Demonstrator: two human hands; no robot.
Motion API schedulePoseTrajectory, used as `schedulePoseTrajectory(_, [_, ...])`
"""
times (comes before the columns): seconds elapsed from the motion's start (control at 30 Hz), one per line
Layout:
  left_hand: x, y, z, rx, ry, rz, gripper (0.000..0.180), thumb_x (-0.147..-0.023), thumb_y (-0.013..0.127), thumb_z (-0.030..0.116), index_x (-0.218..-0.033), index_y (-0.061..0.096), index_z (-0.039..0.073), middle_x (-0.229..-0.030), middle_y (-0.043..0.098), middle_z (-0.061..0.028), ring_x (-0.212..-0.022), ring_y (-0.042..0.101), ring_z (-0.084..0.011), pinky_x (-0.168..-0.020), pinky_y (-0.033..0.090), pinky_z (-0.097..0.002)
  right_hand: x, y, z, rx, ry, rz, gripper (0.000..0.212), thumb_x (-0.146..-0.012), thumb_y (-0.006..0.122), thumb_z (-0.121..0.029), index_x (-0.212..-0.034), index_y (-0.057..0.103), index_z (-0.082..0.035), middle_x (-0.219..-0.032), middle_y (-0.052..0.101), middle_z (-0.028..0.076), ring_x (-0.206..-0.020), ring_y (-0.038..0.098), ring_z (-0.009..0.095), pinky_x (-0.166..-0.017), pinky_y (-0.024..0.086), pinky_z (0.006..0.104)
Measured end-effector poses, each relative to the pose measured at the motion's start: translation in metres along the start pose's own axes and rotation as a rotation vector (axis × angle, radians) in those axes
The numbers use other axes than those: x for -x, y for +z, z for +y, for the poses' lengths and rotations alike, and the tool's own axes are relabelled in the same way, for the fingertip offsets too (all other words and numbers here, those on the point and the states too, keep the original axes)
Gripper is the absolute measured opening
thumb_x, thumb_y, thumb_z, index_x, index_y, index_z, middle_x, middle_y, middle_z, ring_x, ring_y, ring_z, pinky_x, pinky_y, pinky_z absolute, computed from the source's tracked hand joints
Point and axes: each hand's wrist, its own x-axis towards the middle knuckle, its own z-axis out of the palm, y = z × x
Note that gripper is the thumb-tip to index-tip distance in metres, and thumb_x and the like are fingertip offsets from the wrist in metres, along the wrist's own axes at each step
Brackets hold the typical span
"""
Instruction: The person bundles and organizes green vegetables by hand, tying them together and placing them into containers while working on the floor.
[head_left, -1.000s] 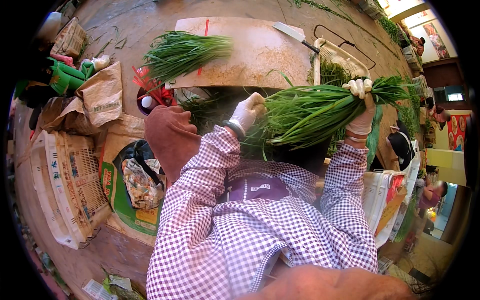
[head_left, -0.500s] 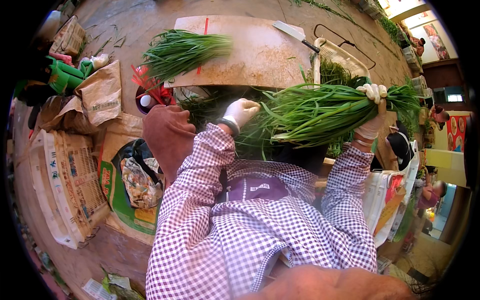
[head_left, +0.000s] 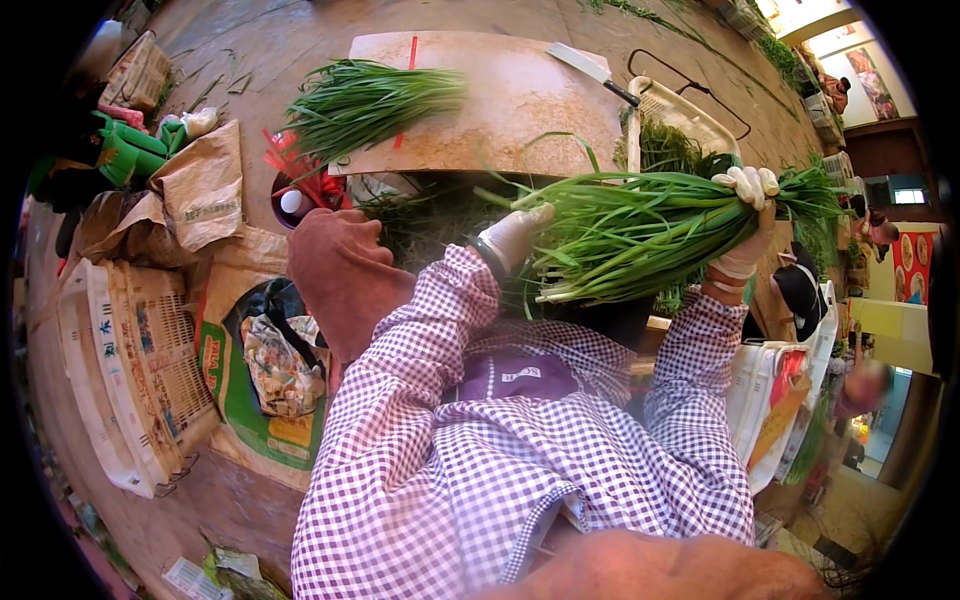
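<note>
My gloved right hand (head_left: 745, 220) is wrapped round a big bunch of garlic chives (head_left: 640, 230), held sideways above my lap. The long green leaves spread left from my fist, and some pale stalk ends show low on that side. My gloved left hand (head_left: 518, 236) is at the loose left end of the bunch, its fingers pressed together against the leaves. What they pinch, if anything, is hidden. A second pile of garlic chives (head_left: 370, 105) lies on the left of the board (head_left: 500, 110), across a red strip (head_left: 411, 55).
A knife (head_left: 590, 70) with a black handle lies at the board's far right corner. Beside it stands a white basket (head_left: 680, 105) holding greens. Red ties (head_left: 310, 175) fill a container at the left, near a brown cloth (head_left: 340, 275). Stacked white crates (head_left: 130, 370) stand farther left.
My left hand has moved right, from just short of the bunch to its loose end. The leaves there have shifted a little. My right hand keeps its grip in the same place.
</note>
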Motion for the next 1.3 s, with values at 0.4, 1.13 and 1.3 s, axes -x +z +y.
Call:
schedulePoseTrajectory(0.4, [0.017, 0.04, 0.005, 0.077, -0.027, 0.421, 0.029, -0.09, 0.055, 0.011, -0.119, 0.058, 0.006, -0.112, 0.064, -0.0083, -0.094, 0.062, -0.0219, -0.084, 0.051, -0.037, 0.003, 0.009, 0.002, 0.07, 0.039, 0.016, 0.018, -0.088, 0.066, -0.009, -0.095, 0.05, -0.014, -0.081, 0.045, -0.005, -0.083, 0.044, 0.012, -0.096, 0.037, 0.0332])
schedulePoseTrajectory(1.13, [0.019, -0.083, -0.005, -1.505, -0.084, 0.762, 0.03, -0.092, 0.051, 0.018, -0.116, 0.061, 0.002, -0.113, 0.063, -0.0238, -0.101, 0.062, -0.0373, -0.089, 0.048, -0.041, -0.003, 0.085, -0.036, 0.055, -0.202, 0.072, 0.02, -0.085, 0.062, -0.002, -0.088, 0.047, -0.015, -0.074, 0.04, -0.005, -0.076, 0.042, 0.011, -0.091, 0.038, 0.0311])
schedulePoseTrajectory(1.3, [-0.016, -0.051, -0.028, -0.159, 0.249, 0.067, 0.03, -0.097, 0.046, 0.011, -0.124, 0.056, 0.003, -0.12, 0.063, -0.0125, -0.106, 0.061, -0.0233, -0.091, 0.051, -0.0379, -0.012, 0.003, -0.019, 0.441, -0.105, 0.606, 0.008, -0.091, 0.06, -0.01, -0.097, 0.057, -0.007, -0.089, 0.064, 0.005, -0.09, 0.06, 0.02, -0.094, 0.046, 0.0372])
